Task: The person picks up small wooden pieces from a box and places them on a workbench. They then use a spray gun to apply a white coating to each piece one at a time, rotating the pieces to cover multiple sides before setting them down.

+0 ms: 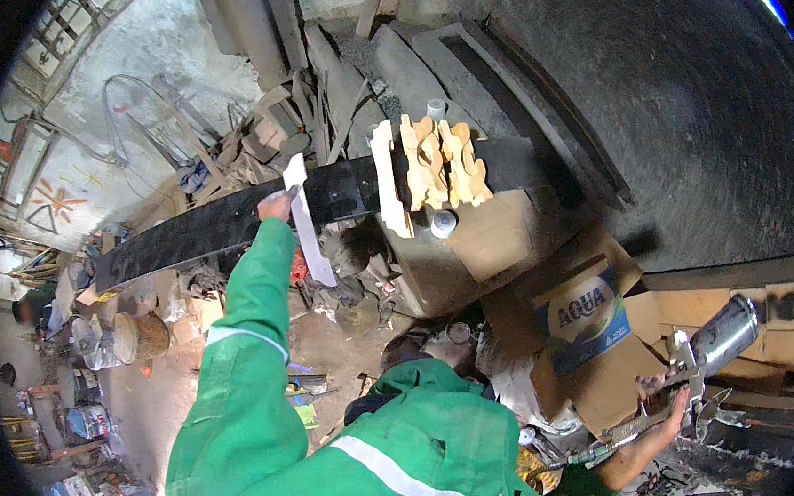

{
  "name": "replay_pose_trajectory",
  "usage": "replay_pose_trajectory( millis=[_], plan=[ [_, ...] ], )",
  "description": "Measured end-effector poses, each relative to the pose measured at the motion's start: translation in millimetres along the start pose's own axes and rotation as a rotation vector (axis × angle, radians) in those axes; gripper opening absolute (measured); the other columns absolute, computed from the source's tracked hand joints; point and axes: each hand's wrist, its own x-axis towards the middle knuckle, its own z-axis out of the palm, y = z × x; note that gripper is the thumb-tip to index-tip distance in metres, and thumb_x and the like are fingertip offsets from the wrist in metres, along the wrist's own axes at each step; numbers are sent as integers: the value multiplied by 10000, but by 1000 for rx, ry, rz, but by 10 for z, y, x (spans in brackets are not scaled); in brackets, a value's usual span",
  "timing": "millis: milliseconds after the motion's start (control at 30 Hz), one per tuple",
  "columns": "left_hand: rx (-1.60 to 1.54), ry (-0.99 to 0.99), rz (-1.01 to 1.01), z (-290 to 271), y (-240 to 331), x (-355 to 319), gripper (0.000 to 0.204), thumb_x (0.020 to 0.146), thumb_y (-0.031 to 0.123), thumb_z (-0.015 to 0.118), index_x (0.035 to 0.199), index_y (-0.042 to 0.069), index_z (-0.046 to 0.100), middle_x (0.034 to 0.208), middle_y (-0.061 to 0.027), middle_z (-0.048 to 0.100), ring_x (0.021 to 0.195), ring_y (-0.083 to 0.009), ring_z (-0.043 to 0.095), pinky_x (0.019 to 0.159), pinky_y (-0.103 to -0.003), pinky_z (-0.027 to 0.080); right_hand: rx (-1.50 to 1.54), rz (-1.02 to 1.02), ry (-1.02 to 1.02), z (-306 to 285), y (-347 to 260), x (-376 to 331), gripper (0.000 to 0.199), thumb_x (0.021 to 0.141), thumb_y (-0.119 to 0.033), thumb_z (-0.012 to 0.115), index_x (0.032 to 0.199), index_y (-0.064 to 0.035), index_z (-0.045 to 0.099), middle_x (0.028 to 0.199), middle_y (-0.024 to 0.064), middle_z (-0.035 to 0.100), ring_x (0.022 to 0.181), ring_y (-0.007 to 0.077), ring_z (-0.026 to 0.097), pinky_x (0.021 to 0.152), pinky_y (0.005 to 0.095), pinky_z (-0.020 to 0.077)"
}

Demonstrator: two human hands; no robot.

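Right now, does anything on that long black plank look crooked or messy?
Yes. The long black plank slopes down to the left instead of lying level. The pale, wavy-edged wooden cutouts on it lean unevenly against one another. The left hand holds a flat white strip slanted across the plank.

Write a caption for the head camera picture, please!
Left hand holds a white strip against a black board; right hand grips a spray gun.

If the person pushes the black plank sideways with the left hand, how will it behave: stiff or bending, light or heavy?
The black plank looks long, thick and straight, so it is probably stiff and rather heavy. It seems to rest on clutter along its length, so it may drag rather than slide freely. The left hand presses a white strip near its edge, so a push there might pivot it.
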Motion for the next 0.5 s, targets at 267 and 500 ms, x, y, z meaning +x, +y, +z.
replay_pose_trajectory(
  millis=[267, 500],
  plan=[
    [552, -63, 7, 985, 13, 921, 531, 638, 495, 743, 903, 37, 696, 912, -138, 675, 891, -286, 637, 812, -371, 475, -68, -35, 40, 523, 185, -272, 333, 923, -319, 459, 1085, -35, 523, 929, 69, 580, 824, 175, 559, 766, 331, 452],
    [470, 160, 183, 973, 321, 423, 524, 653, 447, 740, 910, 3, 640, 873, -205, 645, 865, -344, 621, 791, -414, 477, -98, -21, 203, 918, 263, -402, 314, 929, -324, 461, 1061, -49, 540, 862, 70, 595, 782, 167, 562, 760, 319, 449]
  ],
)
